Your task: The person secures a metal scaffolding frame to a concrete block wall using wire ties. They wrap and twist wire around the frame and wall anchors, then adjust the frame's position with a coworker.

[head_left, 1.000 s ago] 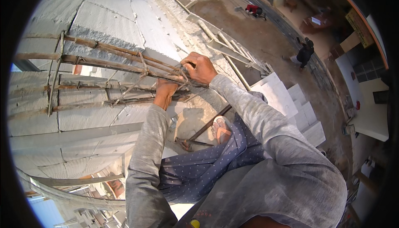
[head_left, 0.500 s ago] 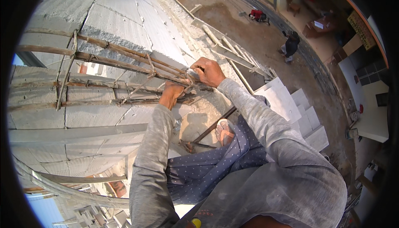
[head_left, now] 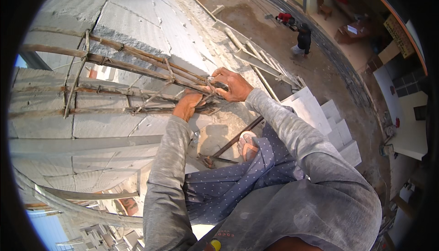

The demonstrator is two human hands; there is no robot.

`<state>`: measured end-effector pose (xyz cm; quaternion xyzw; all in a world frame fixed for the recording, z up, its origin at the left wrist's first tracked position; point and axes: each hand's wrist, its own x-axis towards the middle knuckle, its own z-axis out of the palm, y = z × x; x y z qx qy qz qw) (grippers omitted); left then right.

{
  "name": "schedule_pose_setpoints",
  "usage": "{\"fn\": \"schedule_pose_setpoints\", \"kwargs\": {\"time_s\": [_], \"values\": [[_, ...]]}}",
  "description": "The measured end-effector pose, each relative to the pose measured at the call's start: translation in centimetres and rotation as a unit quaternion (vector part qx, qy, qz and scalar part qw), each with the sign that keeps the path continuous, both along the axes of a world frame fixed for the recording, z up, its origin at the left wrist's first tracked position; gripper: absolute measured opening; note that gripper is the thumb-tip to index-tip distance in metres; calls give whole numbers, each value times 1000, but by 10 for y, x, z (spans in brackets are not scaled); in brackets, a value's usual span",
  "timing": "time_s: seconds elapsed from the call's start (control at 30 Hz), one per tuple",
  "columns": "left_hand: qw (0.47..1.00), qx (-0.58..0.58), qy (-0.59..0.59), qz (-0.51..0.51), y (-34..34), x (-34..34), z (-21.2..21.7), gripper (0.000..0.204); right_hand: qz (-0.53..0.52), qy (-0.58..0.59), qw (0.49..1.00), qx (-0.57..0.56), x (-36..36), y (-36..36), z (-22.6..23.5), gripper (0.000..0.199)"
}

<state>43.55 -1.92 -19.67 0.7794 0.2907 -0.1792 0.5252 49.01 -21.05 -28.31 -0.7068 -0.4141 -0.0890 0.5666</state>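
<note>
A long cage of rusty rebar [head_left: 137, 71], cross-tied with thin stirrups [head_left: 76, 79], reaches from the left to my hands. My left hand [head_left: 186, 105] is closed round the cage's near end, its fingers partly hidden behind the bars. Right beside it, my right hand [head_left: 235, 85] has its fingers curled round a small dark object [head_left: 222, 86]. Most of that object is covered, so its kind does not show. The right fingertips are close to the bar ends, next to the left hand.
Pale concrete blocks [head_left: 132, 26] form a wall at the upper left. My sandalled foot [head_left: 248, 145] rests on a ledge beside a dark metal bar [head_left: 238, 137]. White slabs [head_left: 308, 111] stand at the right. Far below, a person in dark clothing [head_left: 302, 40] is on the ground.
My right hand has turned and shifted slightly down, showing the dark object in it. My left hand keeps its place on the rebar. The person below has moved left and up in the picture.
</note>
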Motion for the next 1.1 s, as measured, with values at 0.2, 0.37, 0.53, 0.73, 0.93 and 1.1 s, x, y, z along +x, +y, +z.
{"fn": "schedule_pose_setpoints", "kwargs": {"time_s": [0.2, 0.37, 0.53, 0.73, 0.93, 1.1], "values": [[982, 175, -39, -63, 8, 4, -17, 31, 2, -6, 999, -32, 8, 2, 2, 16], [964, 197, -171, -52, 11, -6, -28, 29, 38, -43, 996, -64, 22, -1, 6, 12], [977, 64, -203, -4, 3, -15, -14, 26, 37, -37, 995, -84, 30, 2, 17, 13], [972, 81, -223, 7, 1, -15, -16, 25, -22, -71, 996, -44, 20, -5, 17, 15], [939, 268, -190, -104, 17, -17, -19, 29, -88, -122, 987, -55, 9, -11, 19, 11], [862, 376, -303, -155, 21, -22, -28, 23, -120, -110, 978, -131, -22, -15, 23, 8]]}}
